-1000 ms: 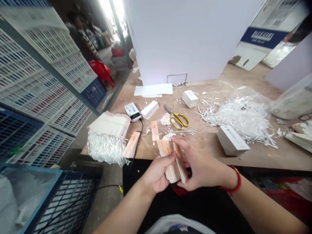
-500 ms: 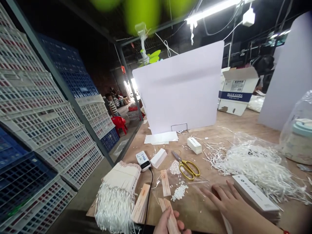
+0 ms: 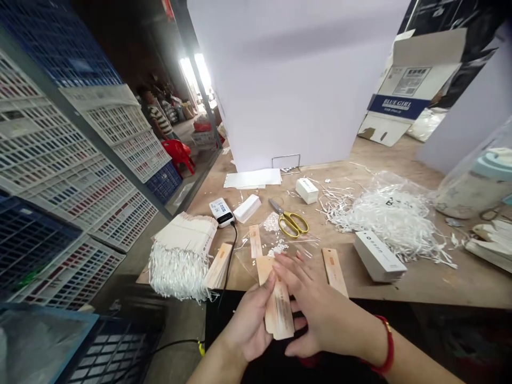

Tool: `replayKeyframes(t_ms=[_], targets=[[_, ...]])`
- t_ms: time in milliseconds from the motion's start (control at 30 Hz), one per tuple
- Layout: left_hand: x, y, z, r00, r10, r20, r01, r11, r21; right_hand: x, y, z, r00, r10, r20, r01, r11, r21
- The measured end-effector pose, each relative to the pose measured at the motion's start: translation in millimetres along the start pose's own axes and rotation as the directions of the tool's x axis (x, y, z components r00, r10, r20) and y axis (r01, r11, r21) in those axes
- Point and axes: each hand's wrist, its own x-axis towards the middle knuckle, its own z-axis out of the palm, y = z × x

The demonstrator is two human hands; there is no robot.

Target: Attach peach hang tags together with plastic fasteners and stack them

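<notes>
My left hand (image 3: 252, 317) is closed around a small stack of tan printed paper tags (image 3: 280, 312), thumb on its face. My right hand (image 3: 306, 298) reaches over the stack from the right, its fingers stretched across the upper part and its thumb held away below. Another tan tag (image 3: 335, 271) lies by the table edge to the right. Beyond the hands are a single tag (image 3: 255, 241) on clear plastic and a scatter of small white bits (image 3: 277, 249). A standing bundle of tan tags (image 3: 218, 265) is to the left.
Gold-handled scissors (image 3: 291, 221) lie mid-table. A white device (image 3: 222, 212) trails a black cable. Stringed tags (image 3: 184, 256) hang over the left edge. White strings (image 3: 386, 221) and a white card stack (image 3: 378, 256) lie right. A pale panel (image 3: 296, 90) stands behind.
My view has tipped downward. My right hand has left the table at the right and come over the tag stack, uncovering a tan tag there. My left hand still holds the stack.
</notes>
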Motion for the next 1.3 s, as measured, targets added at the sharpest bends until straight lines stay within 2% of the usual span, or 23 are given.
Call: replayKeyframes(t_ms=[100, 433, 633, 767, 967, 1200, 1300], targets=[[0, -1, 0.9, 1.000, 0.006, -0.011, -0.006, 1.000, 0.023, 4, -4, 10, 1.000, -0.007, -0.005, 0.007, 0.999, 0.036], [2, 1, -2.3, 1.000, 0.013, -0.013, -0.014, 0.999, -0.050, -2, 2, 12, 0.995, 0.081, -0.052, -0.061, 0.945, 0.320], [5, -4, -3.6, 0.993, 0.078, -0.089, -0.083, 0.995, -0.050, -2, 5, 15, 0.997, 0.054, -0.060, -0.031, 0.941, 0.337], [5, -5, -5.9, 0.994, 0.093, -0.058, -0.094, 0.995, -0.016, 0, 4, 17, 0.999, 0.039, -0.019, -0.030, 0.934, 0.355], [8, -3, -10.9, 0.998, 0.061, -0.004, -0.061, 0.997, -0.055, 0, 4, 15, 0.999, 0.008, -0.047, 0.009, 0.941, 0.339], [16, -3, -16.3, 0.998, 0.068, -0.001, -0.068, 0.997, -0.047, 2, -1, 11, 0.997, 0.003, -0.083, 0.013, 0.981, 0.195], [19, -4, -15.0, 0.997, 0.078, 0.001, -0.077, 0.995, -0.059, 3, -2, 12, 0.998, 0.015, -0.063, -0.005, 0.988, 0.155]])
